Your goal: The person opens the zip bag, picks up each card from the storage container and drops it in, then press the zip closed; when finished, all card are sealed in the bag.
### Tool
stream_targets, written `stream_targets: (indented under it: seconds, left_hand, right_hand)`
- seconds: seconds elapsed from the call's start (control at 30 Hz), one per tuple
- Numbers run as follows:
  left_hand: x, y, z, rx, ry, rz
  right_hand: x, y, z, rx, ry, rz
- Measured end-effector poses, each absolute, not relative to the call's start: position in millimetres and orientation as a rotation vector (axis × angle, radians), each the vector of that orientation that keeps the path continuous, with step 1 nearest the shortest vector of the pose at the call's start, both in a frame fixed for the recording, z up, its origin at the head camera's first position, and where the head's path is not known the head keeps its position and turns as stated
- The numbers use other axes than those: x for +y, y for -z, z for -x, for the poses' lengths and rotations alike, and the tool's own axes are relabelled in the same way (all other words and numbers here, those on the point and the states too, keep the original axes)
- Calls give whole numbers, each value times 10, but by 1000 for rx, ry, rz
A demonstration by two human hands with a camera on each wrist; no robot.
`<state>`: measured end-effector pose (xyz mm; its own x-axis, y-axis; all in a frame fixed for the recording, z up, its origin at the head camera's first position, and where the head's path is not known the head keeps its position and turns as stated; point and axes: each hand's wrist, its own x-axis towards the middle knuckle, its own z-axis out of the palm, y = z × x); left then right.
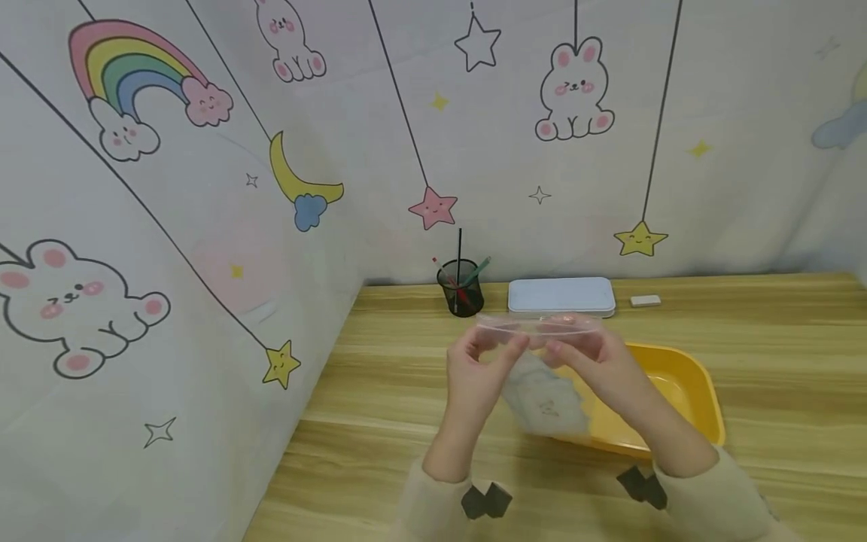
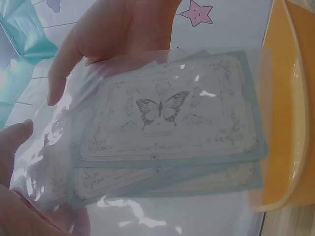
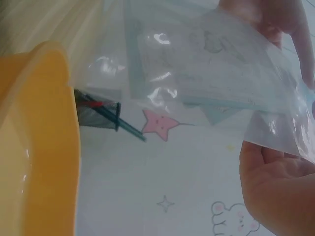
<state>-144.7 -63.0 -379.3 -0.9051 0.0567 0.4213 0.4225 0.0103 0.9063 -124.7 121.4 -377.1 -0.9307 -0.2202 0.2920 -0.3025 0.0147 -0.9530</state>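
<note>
Both hands hold up a clear plastic zip bag [image 1: 501,324] by its top edge. The left hand [image 1: 477,376] pinches the left part of that edge between thumb and fingers. On the other side the right hand [image 1: 609,369] does the same, the two thumb tips close together. Inside the bag lie several cards [image 2: 162,118] with pale green borders; the front one bears a dark butterfly and fine ornament. They overlap at slightly different angles. The bag hangs in front of and above a yellow tray [image 1: 704,391], covering part of its left side.
At the back of the wooden table [image 1: 379,361] stand a black mesh pen cup [image 1: 460,290] with several pens, a white flat case [image 1: 561,295] and a small white eraser [image 1: 645,300]. Printed cloth walls [image 1: 325,339] border the table on the left and at the back.
</note>
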Motion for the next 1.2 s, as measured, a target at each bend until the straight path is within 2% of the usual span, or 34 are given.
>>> stream_targets:
  seconds: [0.23,0.5,1.2]
  left_hand:
    - [-533,3816,1415,-1862,2146,422]
    - [-492,3830,1388,-1847,2143,537]
    - [-412,3807,1318,-1884,2029,586]
  right_hand:
    - [1152,3757,1193,-2185,-2019,-416]
    - [1163,3768,1140,-2122,-2072,-258]
    - [1052,3760,1110,-2038,-2013,-168]
